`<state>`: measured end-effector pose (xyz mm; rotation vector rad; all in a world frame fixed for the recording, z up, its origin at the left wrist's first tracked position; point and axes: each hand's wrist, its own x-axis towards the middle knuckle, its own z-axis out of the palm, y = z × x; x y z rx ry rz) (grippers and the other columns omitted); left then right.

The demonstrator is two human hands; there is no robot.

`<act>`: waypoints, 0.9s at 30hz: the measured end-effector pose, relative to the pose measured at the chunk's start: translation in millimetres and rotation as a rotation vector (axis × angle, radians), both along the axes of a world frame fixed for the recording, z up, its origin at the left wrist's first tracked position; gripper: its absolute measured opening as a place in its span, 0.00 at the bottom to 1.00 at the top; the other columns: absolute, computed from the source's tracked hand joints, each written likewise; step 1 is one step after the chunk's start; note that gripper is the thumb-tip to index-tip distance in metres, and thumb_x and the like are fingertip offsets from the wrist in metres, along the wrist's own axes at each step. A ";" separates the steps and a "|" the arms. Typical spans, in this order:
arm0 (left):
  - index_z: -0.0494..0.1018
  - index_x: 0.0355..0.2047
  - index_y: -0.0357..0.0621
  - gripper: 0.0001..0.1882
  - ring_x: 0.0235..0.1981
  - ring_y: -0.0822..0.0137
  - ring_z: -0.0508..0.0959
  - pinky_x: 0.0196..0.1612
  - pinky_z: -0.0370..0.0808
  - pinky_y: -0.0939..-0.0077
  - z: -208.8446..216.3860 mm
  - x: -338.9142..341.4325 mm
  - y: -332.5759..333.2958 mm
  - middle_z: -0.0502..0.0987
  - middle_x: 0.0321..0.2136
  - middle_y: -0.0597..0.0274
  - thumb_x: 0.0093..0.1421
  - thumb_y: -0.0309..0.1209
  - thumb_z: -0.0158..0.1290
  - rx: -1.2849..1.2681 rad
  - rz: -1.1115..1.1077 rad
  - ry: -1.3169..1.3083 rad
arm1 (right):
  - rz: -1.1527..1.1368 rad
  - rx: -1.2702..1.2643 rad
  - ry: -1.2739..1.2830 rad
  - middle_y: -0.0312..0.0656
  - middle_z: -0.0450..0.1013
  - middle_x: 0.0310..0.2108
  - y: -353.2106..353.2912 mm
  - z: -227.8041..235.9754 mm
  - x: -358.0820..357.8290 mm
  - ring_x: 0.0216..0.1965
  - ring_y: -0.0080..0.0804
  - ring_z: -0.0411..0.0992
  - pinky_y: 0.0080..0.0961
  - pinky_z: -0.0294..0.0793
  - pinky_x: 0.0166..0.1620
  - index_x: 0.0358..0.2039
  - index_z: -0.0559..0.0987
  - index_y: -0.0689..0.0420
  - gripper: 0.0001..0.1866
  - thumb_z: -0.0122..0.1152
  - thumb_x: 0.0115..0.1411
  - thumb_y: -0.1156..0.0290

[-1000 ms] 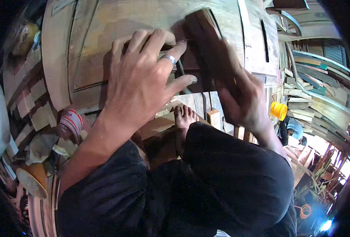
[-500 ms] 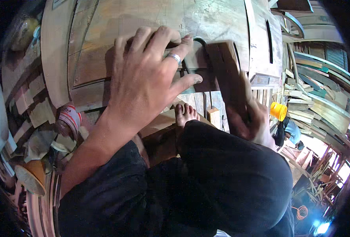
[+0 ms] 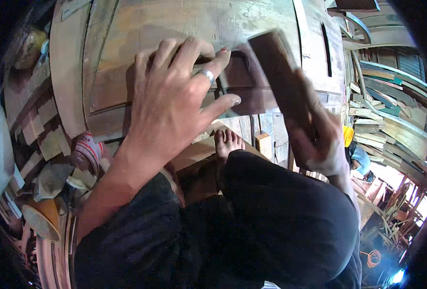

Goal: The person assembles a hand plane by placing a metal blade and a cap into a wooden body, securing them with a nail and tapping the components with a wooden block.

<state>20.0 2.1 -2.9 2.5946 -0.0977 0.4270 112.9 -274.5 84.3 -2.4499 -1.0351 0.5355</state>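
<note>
My left hand [image 3: 168, 94], with a ring on one finger, is over a wooden panel [image 3: 184, 19]. Its fingers curl in at the panel's near edge, by a thin dark rod-like piece [image 3: 221, 86]; most of what they close on is hidden. A dark loop-shaped outline [image 3: 245, 58] shows on the wood just right of the fingertips. In my right hand [image 3: 326, 144] is a thick, dark brown wooden block [image 3: 281, 67], gripped by its lower end. The block is tilted, its upper end raised over the panel and apart from my left hand, slightly blurred.
My bare foot [image 3: 229, 142] rests below the panel, near a small wood block [image 3: 263, 143]. Wood offcuts and a striped cup-like container [image 3: 88, 147] lie at left. Stacked boards [image 3: 396, 125], a yellow container [image 3: 349, 136] and another person [image 3: 360, 160] are at right.
My right hand has moved right with the wooden block, whose upper end has lifted away from my left hand. My left hand has shifted slightly left and stays at the panel's edge.
</note>
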 end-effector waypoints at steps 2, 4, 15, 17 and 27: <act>0.85 0.55 0.48 0.30 0.52 0.57 0.74 0.54 0.68 0.55 -0.2 2.0 0.3 0.77 0.49 0.65 0.53 0.47 0.72 -0.007 -0.007 -0.019 | -0.026 0.180 -0.137 0.57 0.83 0.51 18.9 -8.7 2.3 0.39 0.51 0.86 0.37 0.83 0.41 0.78 0.64 0.52 0.47 0.67 0.57 0.80; 0.86 0.53 0.47 0.28 0.52 0.57 0.75 0.54 0.68 0.56 -2.3 2.1 1.5 0.77 0.49 0.65 0.54 0.46 0.72 -0.018 -0.017 -0.036 | -0.006 0.169 -0.203 0.55 0.83 0.48 24.1 -7.9 3.2 0.37 0.52 0.86 0.38 0.84 0.40 0.78 0.64 0.51 0.46 0.68 0.59 0.79; 0.88 0.45 0.45 0.14 0.41 0.55 0.78 0.48 0.74 0.59 -7.6 8.3 1.5 0.79 0.37 0.60 0.57 0.25 0.67 -0.142 0.030 -0.200 | 0.063 -0.042 -0.127 0.51 0.83 0.48 4.2 -10.1 -9.8 0.37 0.54 0.84 0.42 0.84 0.41 0.78 0.65 0.45 0.48 0.70 0.56 0.78; 0.87 0.44 0.45 0.14 0.40 0.55 0.77 0.46 0.73 0.58 -4.7 8.5 1.1 0.77 0.35 0.61 0.57 0.23 0.65 -0.134 0.027 -0.184 | 0.083 -0.028 -0.171 0.50 0.83 0.46 5.7 -9.4 -13.4 0.36 0.54 0.84 0.42 0.84 0.40 0.78 0.65 0.45 0.49 0.70 0.56 0.78; 0.86 0.41 0.44 0.11 0.36 0.55 0.78 0.43 0.69 0.59 -14.3 -1.1 0.9 0.75 0.33 0.59 0.57 0.24 0.66 -0.112 0.102 -0.176 | 0.207 0.060 -0.223 0.41 0.78 0.33 33.8 -28.9 1.9 0.26 0.43 0.80 0.41 0.82 0.31 0.77 0.65 0.45 0.46 0.70 0.58 0.76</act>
